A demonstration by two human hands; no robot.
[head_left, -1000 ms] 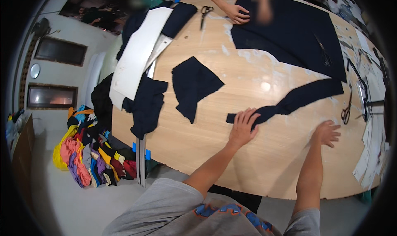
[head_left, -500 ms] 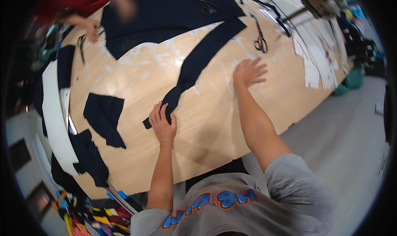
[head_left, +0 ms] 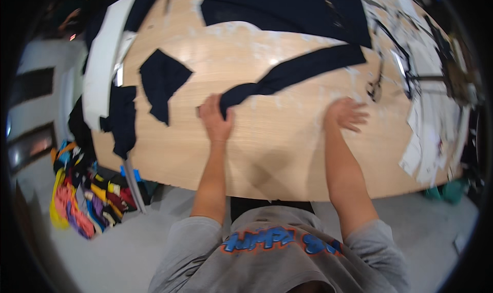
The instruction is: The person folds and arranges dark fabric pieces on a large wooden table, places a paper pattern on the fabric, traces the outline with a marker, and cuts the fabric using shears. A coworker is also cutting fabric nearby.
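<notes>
My left hand (head_left: 215, 119) lies flat on the wooden table (head_left: 267, 144), its fingers touching the near end of a long dark navy fabric strip (head_left: 298, 72) that runs up and to the right. My right hand (head_left: 346, 113) rests palm down on the bare wood, fingers spread, a little below that strip and holding nothing. A dark navy fabric piece (head_left: 162, 82) lies to the left of my left hand.
A large navy cloth (head_left: 287, 8) covers the far side of the table. Black scissors (head_left: 375, 85) lie right of the strip, paper patterns (head_left: 426, 113) beyond. A white board (head_left: 102, 62) and dark scraps (head_left: 123, 118) edge the left side. Colourful fabric pile (head_left: 77, 200) on the floor.
The view has swung about with my head. Both hands stay flat on the table, the left one at the strip's end.
</notes>
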